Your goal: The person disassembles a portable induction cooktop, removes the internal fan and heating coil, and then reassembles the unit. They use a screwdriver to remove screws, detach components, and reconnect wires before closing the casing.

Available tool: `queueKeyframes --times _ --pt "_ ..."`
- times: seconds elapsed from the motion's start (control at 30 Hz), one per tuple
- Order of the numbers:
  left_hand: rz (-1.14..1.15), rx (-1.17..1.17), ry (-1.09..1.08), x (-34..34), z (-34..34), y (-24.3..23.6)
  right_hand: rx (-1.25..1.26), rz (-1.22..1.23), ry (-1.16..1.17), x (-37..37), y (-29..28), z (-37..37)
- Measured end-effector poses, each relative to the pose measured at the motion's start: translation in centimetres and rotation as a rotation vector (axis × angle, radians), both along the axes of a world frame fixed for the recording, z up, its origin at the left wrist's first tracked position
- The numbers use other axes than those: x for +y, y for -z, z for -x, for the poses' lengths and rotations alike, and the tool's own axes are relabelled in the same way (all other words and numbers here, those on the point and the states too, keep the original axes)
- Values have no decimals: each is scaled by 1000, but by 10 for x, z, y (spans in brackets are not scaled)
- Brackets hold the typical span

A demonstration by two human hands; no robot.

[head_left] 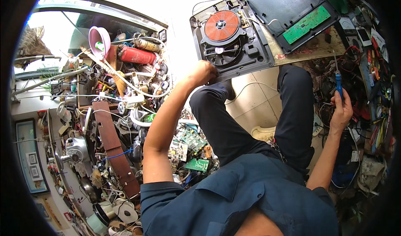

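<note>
My left hand [203, 73] is closed on the near left corner of an opened induction cooker base [255, 64]. Inside that black base sit a round orange-red copper coil [227, 27] and, nearer me, a dark cooling fan [224, 54]. Its black cover [273, 6] lies beside it to the right, inner side up, with a green circuit board [307, 24] fixed in it; a white wire runs between the two parts. Off to the right, my right hand [341, 111] grips a screwdriver [338, 83] by its blue handle, its metal shaft pointing away from me and touching nothing I can make out.
A wooden board [288, 56] supports the cooker parts. To the left are heaped loose circuit boards [192, 140], a red cylinder [137, 55], a pink bowl [100, 40] and a long brown plank [112, 140]. Tools and cables [374, 69] crowd the right side. A white cord [255, 83] crosses above the tiled floor.
</note>
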State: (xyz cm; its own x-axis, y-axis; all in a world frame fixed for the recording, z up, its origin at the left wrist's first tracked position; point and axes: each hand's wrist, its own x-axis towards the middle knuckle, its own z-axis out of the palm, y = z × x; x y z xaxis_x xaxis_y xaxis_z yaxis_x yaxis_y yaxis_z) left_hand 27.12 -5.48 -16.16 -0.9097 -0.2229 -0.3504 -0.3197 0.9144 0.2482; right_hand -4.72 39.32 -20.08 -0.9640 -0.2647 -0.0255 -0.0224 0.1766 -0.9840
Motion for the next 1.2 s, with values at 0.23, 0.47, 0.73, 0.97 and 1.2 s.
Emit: queueKeyframes --times 0.23,0.47,0.73,0.97,1.2 --pt "77 69 68 3 -4 -4 13 -28 24 6 -4 1" --pt "298 -102 103 20 6 -15 -13 -9 -1 4 -6 -2" --pt "520 -298 337 35 31 -23 -7 -8 -8 5 -3 -2" --pt "507 -205 369 23 27 -16 -4 13 14 6 -5 -5" --pt "499 -270 367 22 27 -20 6 50 10 3 -15 -8"
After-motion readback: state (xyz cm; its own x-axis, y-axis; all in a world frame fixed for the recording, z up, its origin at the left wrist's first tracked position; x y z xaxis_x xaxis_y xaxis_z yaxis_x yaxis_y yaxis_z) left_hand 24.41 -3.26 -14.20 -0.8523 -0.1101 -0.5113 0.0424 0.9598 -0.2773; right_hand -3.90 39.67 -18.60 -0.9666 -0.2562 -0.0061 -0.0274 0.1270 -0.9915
